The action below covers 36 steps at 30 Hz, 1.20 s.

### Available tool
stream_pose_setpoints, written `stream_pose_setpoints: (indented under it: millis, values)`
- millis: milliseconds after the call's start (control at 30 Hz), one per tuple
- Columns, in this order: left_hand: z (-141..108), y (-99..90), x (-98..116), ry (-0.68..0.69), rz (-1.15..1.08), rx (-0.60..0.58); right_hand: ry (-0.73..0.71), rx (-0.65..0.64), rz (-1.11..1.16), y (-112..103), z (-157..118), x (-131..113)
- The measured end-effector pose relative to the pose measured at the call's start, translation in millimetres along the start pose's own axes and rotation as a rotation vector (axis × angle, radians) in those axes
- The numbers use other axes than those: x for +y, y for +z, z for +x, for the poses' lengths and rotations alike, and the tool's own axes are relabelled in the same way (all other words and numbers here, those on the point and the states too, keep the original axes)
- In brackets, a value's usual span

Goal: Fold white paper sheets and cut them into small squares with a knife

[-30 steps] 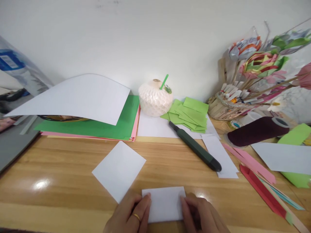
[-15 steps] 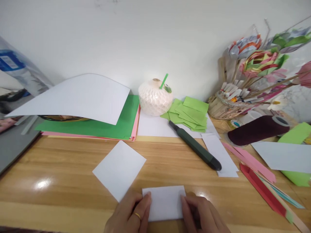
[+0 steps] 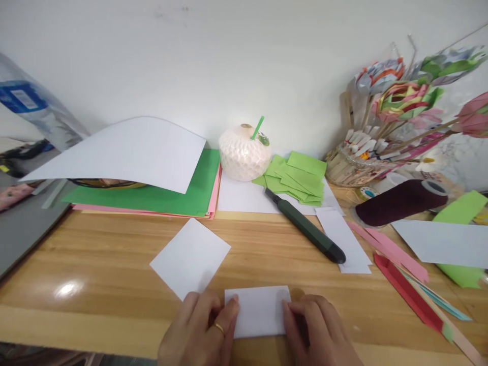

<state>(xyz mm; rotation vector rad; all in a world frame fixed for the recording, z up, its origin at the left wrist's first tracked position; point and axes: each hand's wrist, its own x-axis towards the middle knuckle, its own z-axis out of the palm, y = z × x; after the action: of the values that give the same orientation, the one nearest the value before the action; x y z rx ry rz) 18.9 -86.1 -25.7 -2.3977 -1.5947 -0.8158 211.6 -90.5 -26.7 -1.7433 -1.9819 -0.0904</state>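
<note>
A white piece of paper (image 3: 261, 311), apparently folded into a rectangle, lies close to the table's near edge. My left hand (image 3: 200, 330), with a gold ring, pinches its left end, thumb pressed on top. At the right end my right hand (image 3: 318, 330) grips the same paper between thumb and curled fingers. A white paper square (image 3: 192, 254) rests turned cornerwise just beyond my left hand. Farther off to the right, a dark green craft knife (image 3: 308, 229) lies slanted, its lower end on white paper strips (image 3: 353, 254).
Coloured sheets (image 3: 198, 188) are stacked at the back left beside a laptop (image 3: 34, 239). A white coconut-shaped ornament (image 3: 246, 152) and green paper pieces (image 3: 295, 178) sit by the wall. At right are a dark thread cone (image 3: 402, 202), paper flowers (image 3: 407, 101) and coloured strips (image 3: 407, 290).
The whole view has shifted slightly. My left hand's fingers sit a little higher along the paper's left end; both hands keep their hold on it.
</note>
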Motion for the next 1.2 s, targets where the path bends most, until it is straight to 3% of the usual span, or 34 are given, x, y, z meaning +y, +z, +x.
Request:
stream_pose_setpoints:
  millis: [167,333,467,567,700,867,933,1067,1200]
  values:
    - [2.5,0.4,-0.2,0.095,-0.042,0.043,-0.103,0.060,-0.134,-3.2,-1.0,1.8]
    - [6.8,-0.1,0.8,0.092,-0.111,0.095,-0.211,0.242,-0.104,6.5,-17.7,-34.3]
    - [9.5,-3.5,3.1,0.087,-0.132,0.112,-0.328,0.274,0.013,19.2,-30.9,-55.5]
    - [9.5,-5.7,5.4,0.057,-0.129,0.114,-0.334,0.243,0.016,15.4,-36.1,-48.6]
    - [9.0,-8.9,7.8,0.046,-0.095,0.103,-0.330,0.191,-0.038,-7.1,-39.0,-22.0]
    - [8.1,-10.6,8.5,0.045,0.011,0.060,-0.537,0.103,-0.269,-31.6,-39.1,4.6]
    - [7.1,-9.8,8.0,0.124,0.043,0.046,-0.555,0.122,-0.313,-33.7,-40.1,8.0]
    - [3.5,-10.7,6.9,0.490,0.004,-0.050,-0.532,0.154,-0.345,-30.7,-44.0,8.6]
    - [-1.2,-20.0,0.9,0.584,0.007,-0.127,-0.545,0.123,-0.347,-28.1,-47.1,12.5]
